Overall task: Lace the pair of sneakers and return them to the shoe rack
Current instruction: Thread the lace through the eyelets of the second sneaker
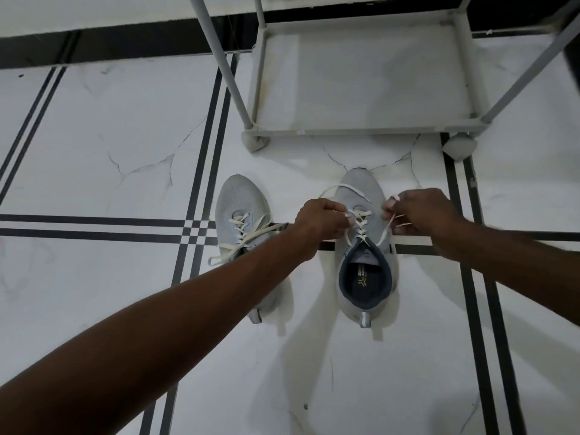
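Two light grey sneakers stand on the tiled floor, toes pointing away from me. The right sneaker [361, 186] has a dark blue lining and white laces [361, 226] crossed through its eyelets. My left hand [317, 221] pinches the left lace end beside the tongue. My right hand [420, 215] pinches the right lace end, pulled out to the side. A loop of lace [342, 187] lies over the toe. The left sneaker [240, 199] is laced, its loose cream lace ends [238, 243] trailing over its side; my left forearm hides its rear half.
A grey shoe rack [361, 131] with an empty bottom shelf stands just beyond the sneakers, its front legs [224, 61] rising at left and right. The floor is white marble tile with black stripe lines [94, 226]. A dark skirting runs along the wall behind.
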